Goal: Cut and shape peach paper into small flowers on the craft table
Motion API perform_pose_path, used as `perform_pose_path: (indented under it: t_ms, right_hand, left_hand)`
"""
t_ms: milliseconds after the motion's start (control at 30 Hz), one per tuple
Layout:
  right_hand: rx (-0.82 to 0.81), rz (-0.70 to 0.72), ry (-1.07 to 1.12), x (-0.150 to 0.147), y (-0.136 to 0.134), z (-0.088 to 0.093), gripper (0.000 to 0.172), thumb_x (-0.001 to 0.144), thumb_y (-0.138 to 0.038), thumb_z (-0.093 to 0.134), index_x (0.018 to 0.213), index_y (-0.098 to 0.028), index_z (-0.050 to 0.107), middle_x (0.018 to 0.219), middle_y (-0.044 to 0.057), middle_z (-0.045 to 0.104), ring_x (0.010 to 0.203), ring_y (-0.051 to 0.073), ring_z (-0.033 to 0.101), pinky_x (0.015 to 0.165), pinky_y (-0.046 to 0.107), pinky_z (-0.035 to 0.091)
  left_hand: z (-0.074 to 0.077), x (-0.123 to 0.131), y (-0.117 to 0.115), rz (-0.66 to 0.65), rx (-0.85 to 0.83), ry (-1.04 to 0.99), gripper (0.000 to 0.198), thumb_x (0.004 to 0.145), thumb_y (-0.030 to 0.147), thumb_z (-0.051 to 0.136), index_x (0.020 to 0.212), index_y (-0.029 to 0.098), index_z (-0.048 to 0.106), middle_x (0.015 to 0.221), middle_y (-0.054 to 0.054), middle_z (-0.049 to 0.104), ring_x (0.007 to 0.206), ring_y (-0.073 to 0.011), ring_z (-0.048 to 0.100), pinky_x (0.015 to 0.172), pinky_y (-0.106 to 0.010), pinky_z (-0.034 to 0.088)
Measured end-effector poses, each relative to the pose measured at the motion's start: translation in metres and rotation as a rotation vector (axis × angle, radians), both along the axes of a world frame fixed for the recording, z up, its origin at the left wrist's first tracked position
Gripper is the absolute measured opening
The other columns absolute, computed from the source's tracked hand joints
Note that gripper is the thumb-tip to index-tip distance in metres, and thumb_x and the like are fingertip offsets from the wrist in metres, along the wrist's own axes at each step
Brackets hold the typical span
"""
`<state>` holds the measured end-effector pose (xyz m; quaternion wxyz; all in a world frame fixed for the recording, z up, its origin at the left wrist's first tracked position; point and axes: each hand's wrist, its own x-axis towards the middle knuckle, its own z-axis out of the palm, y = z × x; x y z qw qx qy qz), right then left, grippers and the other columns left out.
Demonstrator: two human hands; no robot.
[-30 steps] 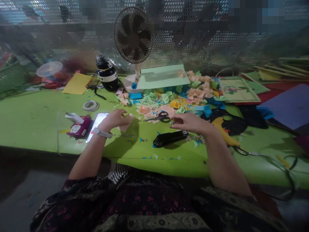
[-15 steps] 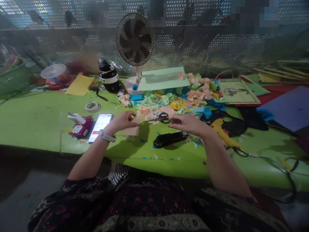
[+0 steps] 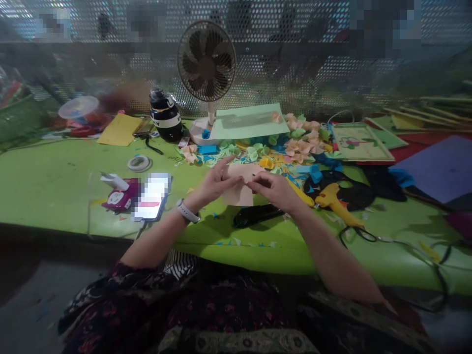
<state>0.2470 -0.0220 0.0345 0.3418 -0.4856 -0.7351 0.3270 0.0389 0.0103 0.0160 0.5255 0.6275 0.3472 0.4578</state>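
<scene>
A peach paper piece [image 3: 239,195] hangs between my two hands above the green table. My left hand [image 3: 218,183] has its thumb and fingers on the paper's left side, one finger pointing up. From the right, my right hand [image 3: 270,187] pinches at the paper near its middle, its fingertips close to my left thumb. Just below the paper lies a black stapler [image 3: 256,214], partly covered by the hands. Behind them spreads a heap of cut scraps and peach paper flowers [image 3: 300,147]. The scissors are hidden or too hard to make out.
A phone [image 3: 151,196] and a purple plug adapter [image 3: 120,196] lie left, with a tape roll [image 3: 139,163] behind. A fan [image 3: 206,66] and black bottle [image 3: 165,118] stand at the back. A yellow glue gun [image 3: 339,204] with its cord lies right.
My left hand has moved right with peach paper. My right hand has moved slightly left, off the scissors' handles and onto the paper. The hands are now close together.
</scene>
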Motion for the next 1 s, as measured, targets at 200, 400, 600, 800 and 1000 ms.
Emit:
perform_pose_path:
  t_ms: [200,400,600,800,1000]
  right_hand:
    - [-0.046,-0.024,0.073,-0.002,0.001,-0.005,0.037,0.085,-0.053,0.061,0.071,-0.019,0.057,0.064,0.001,0.062,0.058,0.014,0.056,0.058,0.029,0.044]
    - [-0.026,-0.042,0.09,-0.005,0.0,-0.009,0.035,0.083,-0.051,0.063,0.072,-0.019,0.058,0.063,0.0,0.06,0.056,0.012,0.052,0.054,0.027,0.041]
    - [-0.061,-0.031,0.143,-0.007,0.0,-0.01,0.037,0.085,-0.053,0.062,0.072,-0.019,0.058,0.064,0.001,0.063,0.059,0.015,0.059,0.058,0.029,0.048]
    - [0.171,-0.071,0.154,-0.003,0.0,-0.012,0.024,0.088,-0.034,0.061,0.108,-0.022,0.066,0.096,0.006,0.07,0.085,0.02,0.068,0.076,0.035,0.057]
    - [0.522,0.055,-0.094,-0.003,0.001,-0.015,0.029,0.086,-0.022,0.063,0.111,-0.033,0.074,0.139,0.006,0.058,0.129,0.028,0.052,0.104,0.05,0.048]
  left_hand:
    - [-0.001,-0.004,-0.001,-0.056,-0.224,-0.087,0.066,0.073,0.034,0.082,0.132,0.017,0.058,0.093,-0.007,0.075,0.08,-0.0169,0.07,0.073,-0.029,0.056]
    - [-0.006,-0.004,-0.002,-0.018,-0.244,-0.122,0.039,0.065,0.04,0.087,0.09,0.013,0.075,0.092,-0.009,0.077,0.077,-0.0151,0.069,0.072,-0.028,0.055]
    - [-0.012,-0.003,-0.003,-0.014,-0.292,-0.1,0.036,0.069,0.048,0.082,0.08,0.014,0.075,0.08,-0.006,0.075,0.065,-0.0107,0.064,0.058,-0.022,0.048]
    - [-0.006,-0.006,-0.001,-0.03,-0.396,-0.144,0.031,0.072,0.044,0.082,0.078,0.014,0.073,0.076,-0.006,0.073,0.063,-0.0101,0.064,0.053,-0.021,0.046]
    - [-0.003,-0.003,-0.006,-0.062,-0.435,-0.201,0.034,0.07,0.041,0.084,0.084,0.012,0.072,0.081,-0.007,0.074,0.065,-0.0107,0.066,0.059,-0.021,0.051]
